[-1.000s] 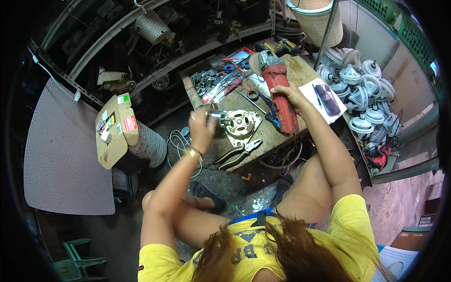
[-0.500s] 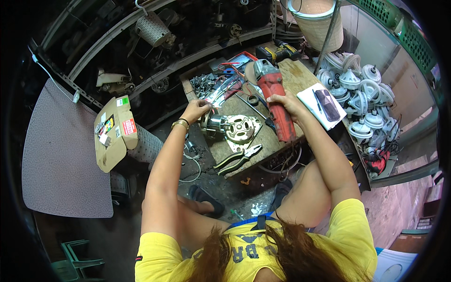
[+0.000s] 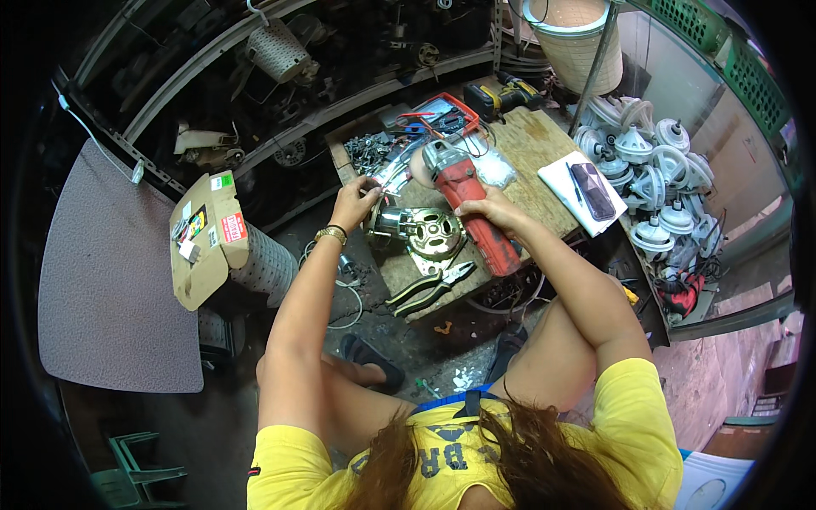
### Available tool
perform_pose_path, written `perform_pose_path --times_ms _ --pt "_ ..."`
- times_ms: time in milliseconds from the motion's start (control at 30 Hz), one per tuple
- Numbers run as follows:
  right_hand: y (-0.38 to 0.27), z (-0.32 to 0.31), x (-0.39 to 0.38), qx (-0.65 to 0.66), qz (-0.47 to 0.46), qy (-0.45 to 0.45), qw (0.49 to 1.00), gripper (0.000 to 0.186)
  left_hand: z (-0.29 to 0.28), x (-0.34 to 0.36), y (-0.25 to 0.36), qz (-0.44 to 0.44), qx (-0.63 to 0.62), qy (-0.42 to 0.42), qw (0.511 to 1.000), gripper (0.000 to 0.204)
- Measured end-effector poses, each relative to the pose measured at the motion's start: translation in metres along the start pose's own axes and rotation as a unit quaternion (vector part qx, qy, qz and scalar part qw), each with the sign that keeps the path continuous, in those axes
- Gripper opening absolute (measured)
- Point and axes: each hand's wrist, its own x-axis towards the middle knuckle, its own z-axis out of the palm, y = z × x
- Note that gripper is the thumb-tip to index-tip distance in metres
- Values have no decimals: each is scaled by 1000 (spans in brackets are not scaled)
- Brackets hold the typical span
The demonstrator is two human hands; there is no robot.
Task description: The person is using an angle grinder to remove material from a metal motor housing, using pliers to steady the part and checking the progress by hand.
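My right hand (image 3: pixel 493 211) grips the red angle grinder (image 3: pixel 463 183), whose disc end is above the shiny metal motor assembly (image 3: pixel 432 231) on the wooden bench (image 3: pixel 557 136). My left hand (image 3: pixel 359 194) is closed at the assembly's upper left; what its fingertips hold is too small to make out. Black-handled pliers (image 3: pixel 429 287) lie just in front of the assembly. Behind it are loose small metal parts (image 3: pixel 367 151), partly hidden clear plastic bags (image 3: pixel 497 166) and a red-edged tray (image 3: pixel 450 110).
A cordless drill (image 3: pixel 489 100) and a phone (image 3: pixel 591 187) on paper sit at the back and right. Several white plastic pulley-like parts (image 3: pixel 654 157) are piled beyond. A cardboard flap (image 3: pixel 204 272) tops a perforated drum at left, beside a grey board (image 3: pixel 119 272). Metal shelves (image 3: pixel 297 127) stand behind.
The grinder in my right hand has swung left and down toward the metal assembly. My left hand moved up, then stayed near the assembly's upper left.
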Motion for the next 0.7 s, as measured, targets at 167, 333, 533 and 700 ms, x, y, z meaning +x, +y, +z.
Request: perform_pose_path --times_ms 167,333,533,700 --pt "5 11 3 -18 23 -16 999 60 -6 -16 13 14 16 83 996 23" --pt "3 10 -2 -23 25 -17 999 60 2 -88 57 251 109 115 955 23" --pt "16 19 2 -40 10 -25 999 52 46 -180 70 201 264 -96 939 64" --pt "31 22 14 -33 48 -34 998 67 54 -187 56 161 265 -215 926 57"
